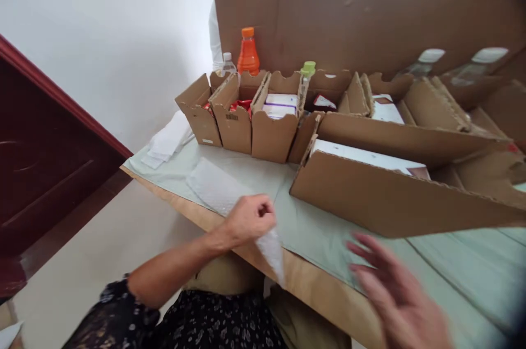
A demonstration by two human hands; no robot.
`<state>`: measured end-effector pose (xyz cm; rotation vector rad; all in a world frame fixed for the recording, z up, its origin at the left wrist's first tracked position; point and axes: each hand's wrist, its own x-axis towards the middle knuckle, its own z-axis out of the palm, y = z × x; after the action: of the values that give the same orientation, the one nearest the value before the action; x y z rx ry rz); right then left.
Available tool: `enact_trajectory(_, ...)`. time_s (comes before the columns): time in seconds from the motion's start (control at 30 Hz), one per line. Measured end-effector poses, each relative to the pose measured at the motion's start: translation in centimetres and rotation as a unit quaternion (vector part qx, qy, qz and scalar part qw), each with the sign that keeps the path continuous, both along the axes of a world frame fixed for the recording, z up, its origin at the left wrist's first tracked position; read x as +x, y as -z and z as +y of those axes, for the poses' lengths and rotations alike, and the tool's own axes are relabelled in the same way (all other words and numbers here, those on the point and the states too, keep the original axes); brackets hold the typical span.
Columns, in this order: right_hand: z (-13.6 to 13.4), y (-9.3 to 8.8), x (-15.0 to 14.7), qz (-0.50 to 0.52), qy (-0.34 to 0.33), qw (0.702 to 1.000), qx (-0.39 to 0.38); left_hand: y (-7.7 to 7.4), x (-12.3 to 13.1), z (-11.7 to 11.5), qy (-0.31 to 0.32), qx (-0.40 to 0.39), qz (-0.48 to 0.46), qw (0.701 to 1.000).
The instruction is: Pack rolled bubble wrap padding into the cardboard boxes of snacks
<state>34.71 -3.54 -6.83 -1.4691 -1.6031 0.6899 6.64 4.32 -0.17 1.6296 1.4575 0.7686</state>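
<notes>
My left hand point(250, 220) is closed on a translucent white bubble-wrap bag point(216, 184). One end of the bag lies on the pale green cloth point(312, 231), and the other hangs down past the table's front edge. At the lower right is my right hand point(396, 294), slightly blurred, its fingers apart and nothing in them. It is above the cloth, near a long cardboard box point(370, 195) that holds a flat white box point(361, 154).
Cardboard bins point(275, 138) stand in a row, with red packets and white boxes inside. Behind them are an orange bottle point(248, 56) and clear bottles before a tall cardboard panel point(349, 9). White sheets point(168, 138) lie at the left. A person is partly visible behind the panel.
</notes>
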Motion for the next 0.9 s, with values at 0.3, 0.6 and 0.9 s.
enact_trajectory(0.3,-0.4,0.5,-6.2,0.030,0.120,0.988,-0.089,1.9,-1.6,-1.3,0.035,0.171,0.009,0.985)
enact_trajectory(0.6,0.5,-3.7,1.4,-0.124,0.073,0.985,-0.092,3.3,-4.3,-0.4,0.093,0.269,0.145,0.948)
enact_trajectory(0.9,-2.3,-2.4,1.1,-0.236,0.200,0.946,0.095,4.8,-2.1,-0.5,0.117,0.303,0.184,0.928)
